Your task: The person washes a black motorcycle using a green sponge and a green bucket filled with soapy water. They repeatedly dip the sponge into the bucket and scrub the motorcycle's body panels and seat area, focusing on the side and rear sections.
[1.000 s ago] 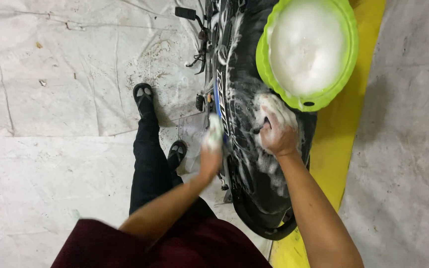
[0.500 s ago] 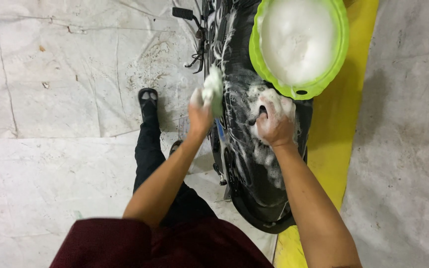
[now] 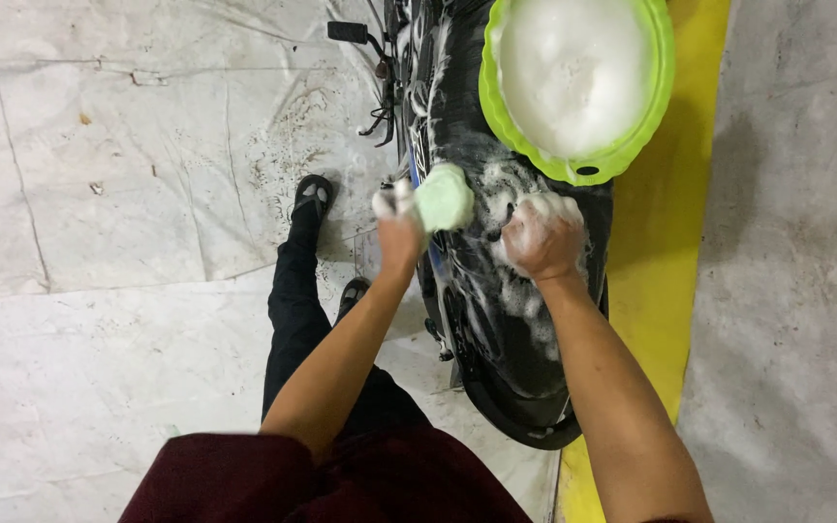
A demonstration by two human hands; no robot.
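Note:
A black motorcycle (image 3: 496, 329) stands below me, its seat and side covered in white suds. My left hand (image 3: 397, 225) grips a pale green soapy sponge (image 3: 444, 198) pressed against the motorcycle's left side. My right hand (image 3: 542, 238) is foam-covered and rests fisted on the soapy seat; whether it holds anything is hidden by lather. A lime green basin (image 3: 583, 165) full of white foam sits on the motorcycle just beyond both hands.
My legs in black trousers (image 3: 297, 320) and black sandals stand left of the motorcycle on a pale wet tiled floor (image 3: 128, 194). A yellow strip (image 3: 670, 281) runs along the motorcycle's right side. A mirror (image 3: 348, 32) sticks out at the top.
My left hand has risen from the motorcycle's lower side up to the seat level with the sponge. My right hand has stayed on the soapy seat.

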